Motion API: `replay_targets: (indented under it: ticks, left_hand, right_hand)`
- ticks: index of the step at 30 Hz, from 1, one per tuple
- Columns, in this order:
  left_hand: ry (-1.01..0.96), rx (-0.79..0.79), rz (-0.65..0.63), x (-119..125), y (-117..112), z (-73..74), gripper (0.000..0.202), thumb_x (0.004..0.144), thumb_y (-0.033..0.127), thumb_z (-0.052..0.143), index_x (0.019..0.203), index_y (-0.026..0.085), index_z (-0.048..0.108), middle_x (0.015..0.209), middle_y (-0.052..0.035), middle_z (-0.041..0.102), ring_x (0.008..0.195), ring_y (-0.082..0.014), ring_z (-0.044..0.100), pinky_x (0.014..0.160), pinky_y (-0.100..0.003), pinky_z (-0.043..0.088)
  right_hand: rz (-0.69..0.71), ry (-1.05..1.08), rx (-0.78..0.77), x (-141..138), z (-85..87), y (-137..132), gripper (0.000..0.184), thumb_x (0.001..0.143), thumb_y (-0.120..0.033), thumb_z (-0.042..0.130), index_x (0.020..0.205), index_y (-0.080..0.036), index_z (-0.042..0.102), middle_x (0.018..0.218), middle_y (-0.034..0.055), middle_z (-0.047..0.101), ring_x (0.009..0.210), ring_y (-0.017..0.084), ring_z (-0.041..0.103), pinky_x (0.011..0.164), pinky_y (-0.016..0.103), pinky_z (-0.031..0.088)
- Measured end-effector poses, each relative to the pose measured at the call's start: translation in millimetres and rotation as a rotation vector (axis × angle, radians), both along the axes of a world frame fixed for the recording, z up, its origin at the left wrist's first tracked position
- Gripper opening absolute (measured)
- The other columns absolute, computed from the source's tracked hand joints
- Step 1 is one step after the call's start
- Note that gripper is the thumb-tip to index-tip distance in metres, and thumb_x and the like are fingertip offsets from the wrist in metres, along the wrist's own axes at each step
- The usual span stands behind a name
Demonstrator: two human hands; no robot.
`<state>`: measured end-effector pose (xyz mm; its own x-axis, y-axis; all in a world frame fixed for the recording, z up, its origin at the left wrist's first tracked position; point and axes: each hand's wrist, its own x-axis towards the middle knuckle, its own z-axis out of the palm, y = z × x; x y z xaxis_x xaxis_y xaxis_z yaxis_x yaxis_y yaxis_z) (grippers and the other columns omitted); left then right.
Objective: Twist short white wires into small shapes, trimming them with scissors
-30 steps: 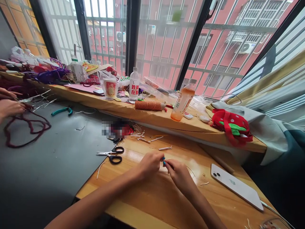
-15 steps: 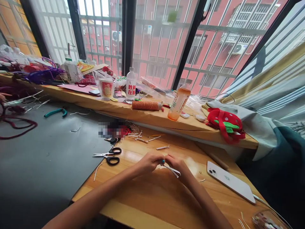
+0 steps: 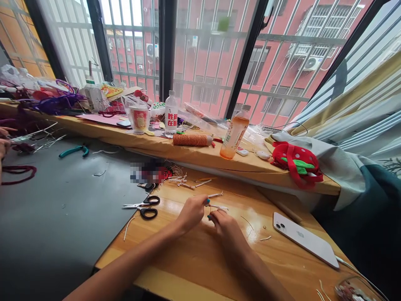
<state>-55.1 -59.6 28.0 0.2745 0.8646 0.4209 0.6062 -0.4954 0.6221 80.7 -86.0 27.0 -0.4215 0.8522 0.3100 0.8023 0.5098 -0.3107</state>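
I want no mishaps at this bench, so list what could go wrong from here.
1. The scissors lie open beside the left hand; a sideways reach could meet the blades.
2. The thin pale strip pinched by the left hand, above the right hand, could slip and be lost among similar scraps on the table.
3. The phone lies near the table's right edge; a forearm sweep might knock it off.

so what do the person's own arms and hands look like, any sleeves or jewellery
Both forearms are bare as far as the picture shows, with no sleeve in view. The left hand and right hand show no ring, watch or bracelet. The fingernails are painted teal.
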Motion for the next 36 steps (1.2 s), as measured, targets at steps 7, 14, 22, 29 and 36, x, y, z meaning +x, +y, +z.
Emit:
replay_targets:
  ticks: [7, 14, 22, 29, 36]
  left_hand:
    - [-0.184, -0.159, -0.316, 2, -1, 2.2, 0.02, 0.074, 0.013, 0.034, 0.06, 0.014, 0.049, 0.058, 0.0017, 0.049, 0.059, -0.0089, 0.044, 0.056, -0.017, 0.033]
    - [0.18, -0.062, -0.4, -2, 4, -6.0, 0.017, 0.063, 0.005, 0.038, 0.066, 0.015, 0.052, 0.065, -0.0002, 0.053, 0.064, -0.0115, 0.045, 0.059, -0.019, 0.033]
    - [0.066, -0.09, -0.076, 0, 12, -10.6, 0.014, 0.068, 0.009, 0.037, 0.066, 0.016, 0.05, 0.062, 0.0007, 0.051, 0.058, -0.0108, 0.043, 0.053, -0.019, 0.03]
    - [-0.302, -0.225, -0.182, 2, 1, 3.9, 0.022, 0.076, 0.017, 0.03, 0.059, 0.015, 0.045, 0.054, 0.0025, 0.043, 0.055, -0.009, 0.039, 0.052, -0.018, 0.031]
    - [0.107, -0.088, -0.302, 5, 0, -9.4, 0.015, 0.066, 0.007, 0.036, 0.064, 0.015, 0.049, 0.063, 0.0002, 0.051, 0.06, -0.0107, 0.042, 0.055, -0.019, 0.031]
  right_hand:
    - [0.163, 0.085, 0.024, 28, -5.0, 29, 0.023, 0.082, -0.016, 0.034, 0.08, -0.016, 0.057, 0.075, 0.0049, 0.057, 0.067, 0.014, 0.053, 0.061, 0.023, 0.04]
    - [0.168, -0.238, 0.065, 42, 24.4, 29, 0.022, 0.081, -0.011, 0.035, 0.077, -0.015, 0.057, 0.072, 0.0042, 0.056, 0.061, 0.012, 0.05, 0.054, 0.021, 0.034]
    - [0.227, -0.11, -0.063, 15, 23.1, -6, 0.02, 0.078, -0.006, 0.035, 0.07, -0.017, 0.05, 0.066, 0.0011, 0.055, 0.057, 0.011, 0.048, 0.053, 0.02, 0.035]
    - [0.135, 0.109, 0.103, 5, -20.7, 10, 0.025, 0.081, -0.01, 0.029, 0.078, -0.016, 0.052, 0.074, 0.005, 0.056, 0.065, 0.013, 0.051, 0.059, 0.023, 0.039]
    - [0.092, -0.305, 0.101, 37, 20.9, 31, 0.02, 0.075, -0.005, 0.036, 0.076, -0.016, 0.053, 0.071, 0.0028, 0.054, 0.059, 0.011, 0.05, 0.051, 0.02, 0.031]
